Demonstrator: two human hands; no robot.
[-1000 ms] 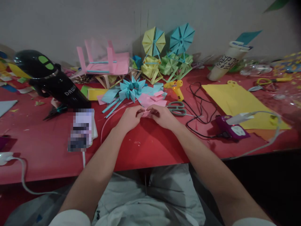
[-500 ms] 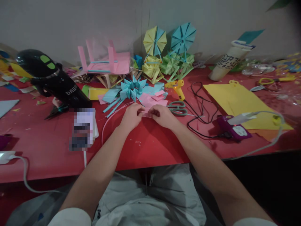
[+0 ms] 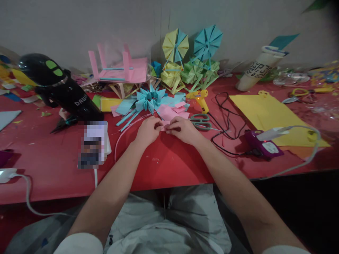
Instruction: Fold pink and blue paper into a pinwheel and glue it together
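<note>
Between my two hands is a small piece of pink paper (image 3: 165,125), partly hidden by the fingers. My left hand (image 3: 149,129) is closed on its left side, thumb and fingertips pinching. My right hand (image 3: 181,129) pinches it from the right, fingers bent. Just behind the hands lie loose pink paper pieces (image 3: 169,112) and a blue folded-paper star shape (image 3: 150,100). Green-handled scissors (image 3: 200,121) rest right of my right hand, and a yellow glue gun (image 3: 200,100) lies behind them.
A phone (image 3: 93,144) on a cable and a leaning black bottle (image 3: 71,95) stand left. To the right are a purple power adapter (image 3: 265,144), black cord and yellow sheets (image 3: 272,113). Along the wall are a pink paper model (image 3: 137,70), paper wheels (image 3: 207,43) and a tilted cup (image 3: 256,68).
The fingers of my right hand have shifted slightly on the pink paper, and the paper sits at a slightly different angle. Everything else stays in place.
</note>
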